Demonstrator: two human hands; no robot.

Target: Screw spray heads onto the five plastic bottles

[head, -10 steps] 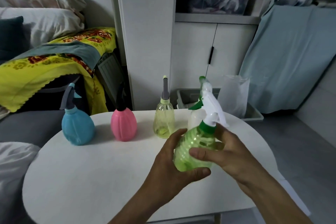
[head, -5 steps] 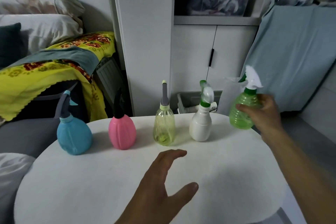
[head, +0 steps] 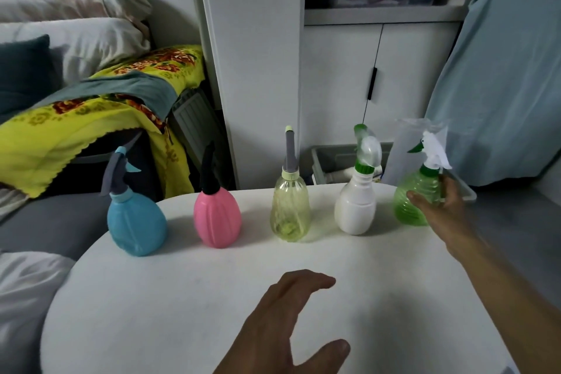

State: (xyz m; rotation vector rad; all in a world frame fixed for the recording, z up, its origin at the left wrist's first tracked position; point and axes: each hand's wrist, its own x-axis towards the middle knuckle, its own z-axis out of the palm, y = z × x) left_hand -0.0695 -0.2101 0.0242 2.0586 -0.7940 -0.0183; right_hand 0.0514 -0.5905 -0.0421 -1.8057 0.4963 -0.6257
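Several spray bottles stand in a row along the far side of the white round table (head: 182,297), each with a spray head on. From the left: a blue bottle (head: 136,222), a pink bottle (head: 217,218), a clear yellow bottle (head: 290,212), a white bottle (head: 355,209) and a green bottle (head: 414,200). My right hand (head: 446,206) wraps the green bottle's right side at the table's far right edge. My left hand (head: 291,322) hovers over the near middle of the table, fingers spread, holding nothing.
A sofa with a yellow flowered blanket (head: 91,109) and pillows lies to the left. A white cabinet (head: 364,85) stands behind the table, with a grey bin (head: 334,158) on the floor. A pale blue cloth (head: 501,85) hangs at the right.
My right hand carried the green bottle from the near middle to the right end of the row and lowered it onto the table. My left hand let go and stays open.
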